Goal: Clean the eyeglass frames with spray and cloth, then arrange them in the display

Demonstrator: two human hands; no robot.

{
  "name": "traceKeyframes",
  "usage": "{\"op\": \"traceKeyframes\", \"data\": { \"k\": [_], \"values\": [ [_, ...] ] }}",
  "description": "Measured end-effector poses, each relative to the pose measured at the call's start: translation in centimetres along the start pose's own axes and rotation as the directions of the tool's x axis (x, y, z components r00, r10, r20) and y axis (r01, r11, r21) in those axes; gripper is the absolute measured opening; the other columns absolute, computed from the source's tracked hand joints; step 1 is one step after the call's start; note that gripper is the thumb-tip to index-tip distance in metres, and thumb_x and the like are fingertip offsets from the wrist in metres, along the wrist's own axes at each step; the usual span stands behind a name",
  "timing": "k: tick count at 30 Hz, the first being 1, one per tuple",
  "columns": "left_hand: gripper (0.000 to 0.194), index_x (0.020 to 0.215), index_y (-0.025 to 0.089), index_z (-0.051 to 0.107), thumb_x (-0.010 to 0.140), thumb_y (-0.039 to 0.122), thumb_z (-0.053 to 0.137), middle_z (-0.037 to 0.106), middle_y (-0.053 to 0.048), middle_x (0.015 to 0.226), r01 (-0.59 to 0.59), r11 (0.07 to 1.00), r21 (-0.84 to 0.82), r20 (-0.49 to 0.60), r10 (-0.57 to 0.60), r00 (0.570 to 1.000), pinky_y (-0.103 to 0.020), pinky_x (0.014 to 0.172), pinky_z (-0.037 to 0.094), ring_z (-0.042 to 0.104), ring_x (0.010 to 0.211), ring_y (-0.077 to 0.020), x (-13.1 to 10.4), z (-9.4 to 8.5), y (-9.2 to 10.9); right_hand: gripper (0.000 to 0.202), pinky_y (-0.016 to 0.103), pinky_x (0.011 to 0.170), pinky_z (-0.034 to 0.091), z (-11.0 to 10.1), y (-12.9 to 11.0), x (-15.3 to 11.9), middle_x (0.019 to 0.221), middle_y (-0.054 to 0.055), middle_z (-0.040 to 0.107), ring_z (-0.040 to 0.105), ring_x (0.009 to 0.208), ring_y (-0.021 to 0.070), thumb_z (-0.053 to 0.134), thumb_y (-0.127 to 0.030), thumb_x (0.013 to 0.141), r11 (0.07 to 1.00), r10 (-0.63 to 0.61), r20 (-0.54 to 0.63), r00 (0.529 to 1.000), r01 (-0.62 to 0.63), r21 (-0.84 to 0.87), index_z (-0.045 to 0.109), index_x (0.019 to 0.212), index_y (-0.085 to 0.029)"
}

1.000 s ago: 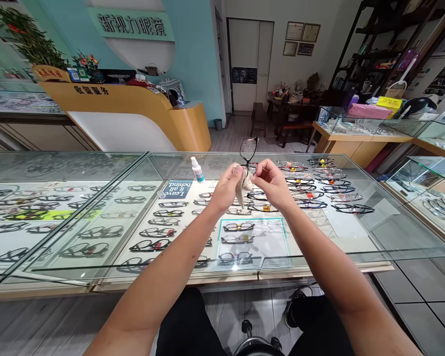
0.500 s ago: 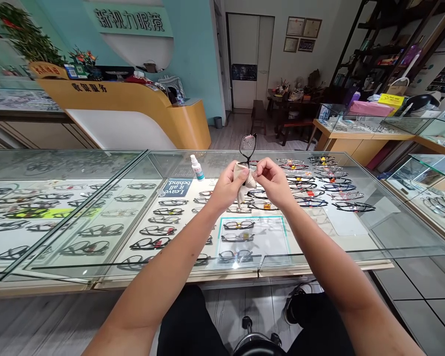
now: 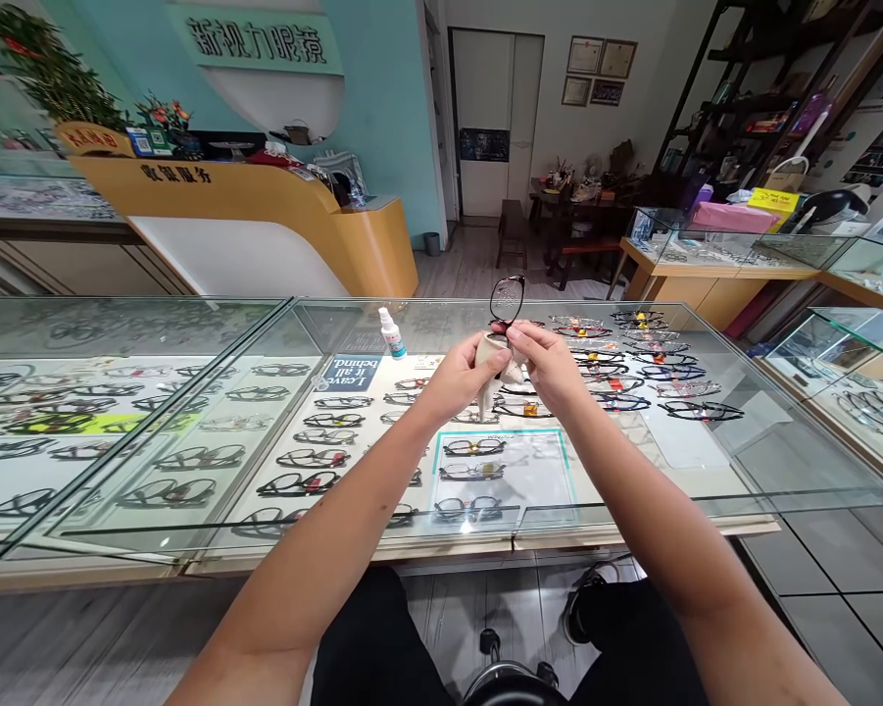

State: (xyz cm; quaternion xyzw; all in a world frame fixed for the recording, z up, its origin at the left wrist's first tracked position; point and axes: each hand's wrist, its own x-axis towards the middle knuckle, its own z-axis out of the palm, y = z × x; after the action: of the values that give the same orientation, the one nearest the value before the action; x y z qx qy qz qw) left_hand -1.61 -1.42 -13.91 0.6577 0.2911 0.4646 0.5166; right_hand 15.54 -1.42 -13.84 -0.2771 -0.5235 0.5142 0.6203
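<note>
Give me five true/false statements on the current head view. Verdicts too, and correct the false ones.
1. The left hand holds a pale cloth. True.
2. The right hand is apart from the dark-framed glasses. False: its fingers touch the frame.
3. The raised lens is wrapped in the cloth. False: it shows uncovered above it.
4. The white bottle lies on its side. False: it stands upright.
5. Rows of glasses sit inside the display case. True.

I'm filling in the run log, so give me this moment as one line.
left hand: holds cloth | right hand: pinches glasses | glasses: one lens above hands | bottle: standing on counter
</note>
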Motion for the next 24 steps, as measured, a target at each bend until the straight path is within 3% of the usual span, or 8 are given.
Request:
{"op": "traceKeyframes", "data": {
  "k": [3, 5, 12, 17, 24],
  "values": [
    [0.066, 0.086, 0.019, 0.067, 0.082, 0.081, 0.088, 0.065, -0.001, 0.073, 0.018, 0.999, 0.048, 0.061, -0.02, 0.998, -0.027, 0.056, 0.045, 0.057, 0.064, -0.0147, -0.06, -0.11, 0.24, 0.045, 0.036, 0.09, 0.055, 0.17, -0.04, -0.16, 0.109, 0.005, 0.083, 0.07, 0.104, 0.0231, 0.102, -0.063, 0.068, 0.994, 0.086, -0.016, 0.996, -0.085, 0.063, 0.086, 0.088, -0.026],
    [0.063, 0.083, 0.02, 0.066, 0.082, 0.079, 0.09, 0.062, 0.0, 0.072, 0.011, 0.999, 0.049, 0.079, -0.014, 0.997, -0.026, 0.056, 0.045, 0.056, 0.064, -0.0147, -0.12, -0.12, 0.41, 0.047, 0.035, 0.083, 0.056, 0.28, -0.15, -0.28, 0.106, 0.006, 0.085, 0.072, 0.097, 0.023, 0.103, -0.062, 0.066, 0.988, 0.126, -0.013, 0.992, -0.124, 0.095, 0.084, 0.089, -0.025],
    [0.056, 0.093, 0.018, 0.071, 0.08, 0.066, 0.097, 0.062, 0.0, 0.079, 0.001, 1.0, 0.018, 0.098, -0.002, 0.995, -0.024, 0.062, 0.044, 0.054, 0.071, -0.0143, -0.27, 0.03, 0.79, 0.05, 0.033, 0.074, 0.056, 0.19, -0.18, -0.28, 0.106, 0.005, 0.087, 0.073, 0.087, 0.021, 0.101, -0.062, 0.068, 0.98, 0.15, 0.007, 0.989, -0.149, 0.134, 0.077, 0.092, -0.025],
    [0.056, 0.093, 0.018, 0.068, 0.076, 0.06, 0.1, 0.063, 0.0, 0.08, -0.002, 1.0, 0.012, 0.054, 0.002, 0.999, -0.026, 0.065, 0.044, 0.056, 0.072, -0.0154, -0.35, 0.36, 0.33, 0.05, 0.031, 0.069, 0.056, 0.17, 0.06, -0.2, 0.107, 0.005, 0.087, 0.073, 0.084, 0.0203, 0.102, -0.061, 0.068, 0.971, 0.163, 0.016, 0.987, -0.163, 0.173, 0.075, 0.091, -0.026],
    [0.06, 0.101, 0.018, 0.072, 0.074, 0.064, 0.1, 0.067, 0.0, 0.08, -0.021, 1.0, -0.007, -0.02, 0.02, 1.0, -0.027, 0.066, 0.045, 0.057, 0.072, -0.0154, -0.37, 0.83, 0.06, 0.05, 0.033, 0.075, 0.058, 0.59, -0.07, -0.49, 0.114, 0.005, 0.088, 0.074, 0.088, 0.0212, 0.1, -0.063, 0.07, 0.969, 0.174, 0.038, 0.984, -0.178, 0.173, 0.076, 0.093, -0.026]
  ]
}}
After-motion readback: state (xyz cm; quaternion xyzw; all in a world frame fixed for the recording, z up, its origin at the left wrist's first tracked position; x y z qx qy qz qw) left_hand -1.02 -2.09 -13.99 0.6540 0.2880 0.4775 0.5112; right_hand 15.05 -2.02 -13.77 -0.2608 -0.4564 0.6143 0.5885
